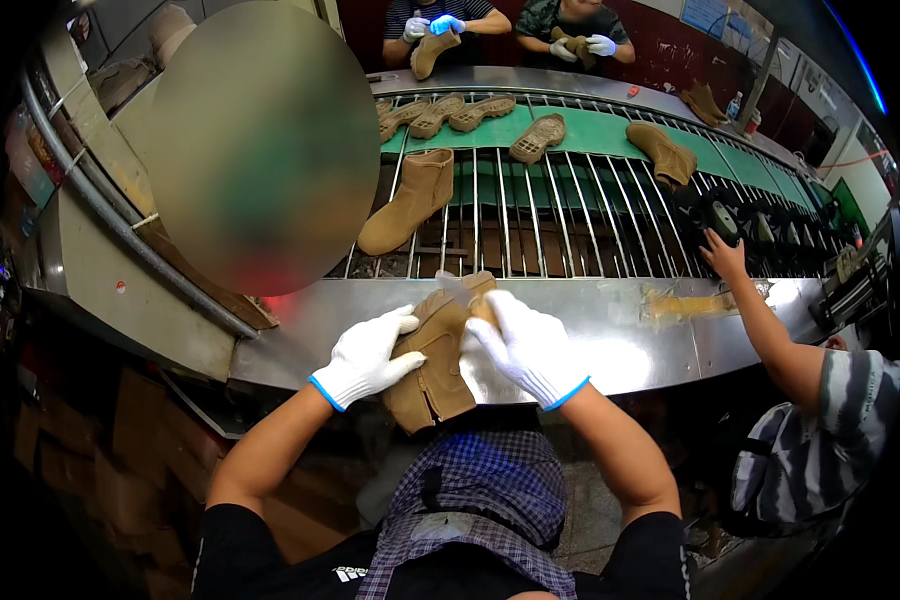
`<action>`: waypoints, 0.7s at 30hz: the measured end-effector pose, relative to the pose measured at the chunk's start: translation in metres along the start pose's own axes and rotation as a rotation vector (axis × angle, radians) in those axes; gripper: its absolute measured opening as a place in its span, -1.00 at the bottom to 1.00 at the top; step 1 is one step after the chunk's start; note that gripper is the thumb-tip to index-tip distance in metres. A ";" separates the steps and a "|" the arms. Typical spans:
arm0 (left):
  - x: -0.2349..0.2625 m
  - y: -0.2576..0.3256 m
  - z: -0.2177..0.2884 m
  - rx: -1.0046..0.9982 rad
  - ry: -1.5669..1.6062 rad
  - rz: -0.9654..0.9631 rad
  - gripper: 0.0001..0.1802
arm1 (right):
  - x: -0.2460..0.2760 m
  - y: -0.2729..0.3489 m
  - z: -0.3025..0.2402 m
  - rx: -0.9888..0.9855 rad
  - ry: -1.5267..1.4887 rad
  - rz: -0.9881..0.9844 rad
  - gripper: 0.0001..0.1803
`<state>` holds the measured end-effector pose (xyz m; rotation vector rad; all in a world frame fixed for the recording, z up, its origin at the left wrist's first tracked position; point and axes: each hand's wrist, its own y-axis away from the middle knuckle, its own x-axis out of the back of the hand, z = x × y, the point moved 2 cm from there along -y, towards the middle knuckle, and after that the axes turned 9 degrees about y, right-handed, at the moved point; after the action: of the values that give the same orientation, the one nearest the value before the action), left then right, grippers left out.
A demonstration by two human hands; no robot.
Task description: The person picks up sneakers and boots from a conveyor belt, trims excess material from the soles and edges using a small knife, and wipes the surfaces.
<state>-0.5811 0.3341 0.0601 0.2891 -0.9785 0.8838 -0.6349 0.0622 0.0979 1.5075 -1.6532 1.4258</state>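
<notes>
Boot in hand: a tan suede ankle boot [432, 362], held between my two gloved hands just above the near edge of the steel surface [660, 345], in front of my chest
Long axis: runs from its lower end, down and left near my apron, to its upper end, up and right toward the rollers; I cannot tell for sure which end is the toe
Left hand [367, 356]: white knit glove, fingers [398, 324] wrapped round the boot's left flank, clamped on it; I judge this steadies the piece
Right hand [526, 346]: white glove, fingers [490, 312] pressed together over the boot's upper end, gripping it; likely held so for a close look
Roller rack [530, 225]: beyond the surface; a second tan boot [410, 200] lies on its side there
Green belt [590, 130]: carries loose soles [538, 137]
Neighbour: another person's bare hand [725, 255] reaches to the rack at my right
</notes>
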 end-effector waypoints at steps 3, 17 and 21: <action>-0.006 0.001 -0.003 0.034 0.049 0.029 -0.35 | -0.003 0.004 -0.009 -0.092 -0.083 -0.096 -0.51; 0.006 -0.066 0.051 -0.002 -0.070 0.039 0.17 | -0.051 0.114 0.107 -0.587 0.129 0.164 -0.43; -0.021 -0.127 0.080 0.266 -0.234 -0.301 -0.03 | -0.064 0.118 0.107 -0.538 0.097 0.253 -0.51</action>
<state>-0.5373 0.1968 0.1077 0.7612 -0.9993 0.7117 -0.6955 -0.0246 -0.0369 0.9424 -2.0106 1.0262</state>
